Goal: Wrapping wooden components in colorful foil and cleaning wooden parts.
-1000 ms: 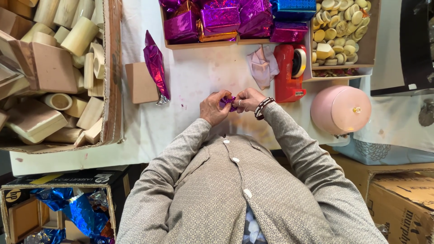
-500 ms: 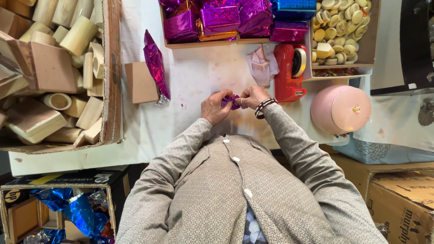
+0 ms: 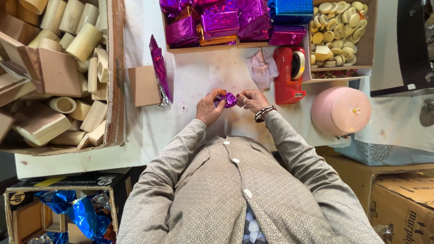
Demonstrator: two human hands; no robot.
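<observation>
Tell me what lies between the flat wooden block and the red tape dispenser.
In the head view, the hands hold a small purple foil piece there; a crumpled cloth lies nearer the red tape dispenser.

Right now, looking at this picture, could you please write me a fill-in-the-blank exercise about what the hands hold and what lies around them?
1. Both the left hand and the right hand hold a small round piece wrapped in ____ foil.
2. The tape dispenser beside the right hand is ____.
3. The round pink box stands to the ____ of the tape dispenser.

Missing words: purple; red; right
</observation>
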